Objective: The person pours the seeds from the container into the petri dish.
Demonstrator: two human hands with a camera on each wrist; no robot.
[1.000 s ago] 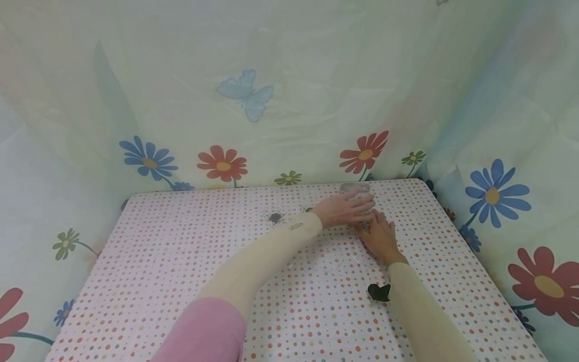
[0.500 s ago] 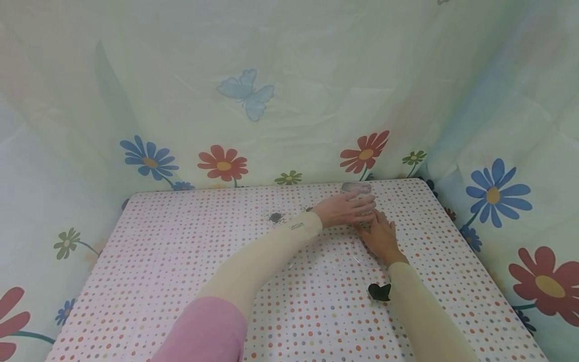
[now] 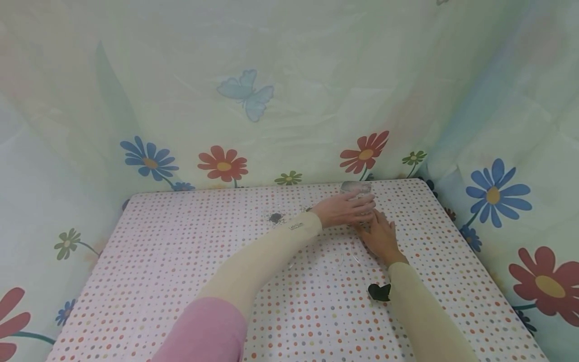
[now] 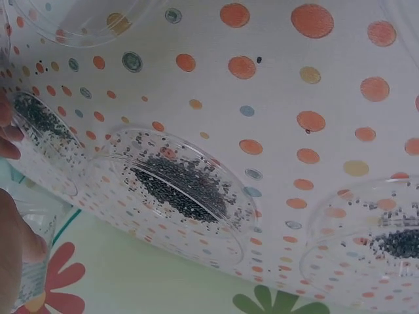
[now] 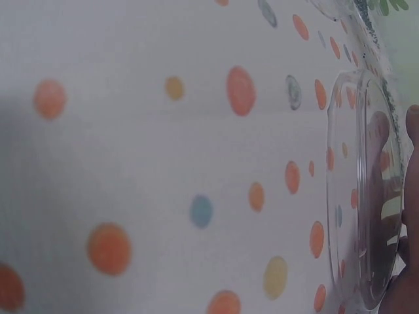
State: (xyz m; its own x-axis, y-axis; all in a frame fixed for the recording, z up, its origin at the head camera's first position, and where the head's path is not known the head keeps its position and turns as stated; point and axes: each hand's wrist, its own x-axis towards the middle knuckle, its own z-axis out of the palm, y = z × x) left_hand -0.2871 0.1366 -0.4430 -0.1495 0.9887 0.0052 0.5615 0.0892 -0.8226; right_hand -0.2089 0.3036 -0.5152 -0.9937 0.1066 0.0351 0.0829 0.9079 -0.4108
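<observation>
My left hand [image 3: 346, 207] is meeting my right hand [image 3: 379, 239] at one o'clock, beside a clear round dish [image 4: 64, 160] of dark granules [image 4: 39, 119]; whether fingers are gripping, I can't tell.

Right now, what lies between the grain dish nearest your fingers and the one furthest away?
Another clear dish, holding dark grains, as the left wrist view shows.

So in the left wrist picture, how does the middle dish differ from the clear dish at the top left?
The middle dish holds a heap of dark grains; the top-left dish shows none in its visible part. The middle dish lies nearer the far edge of the table than the top-left dish. Both are clear and round-rimmed.
</observation>
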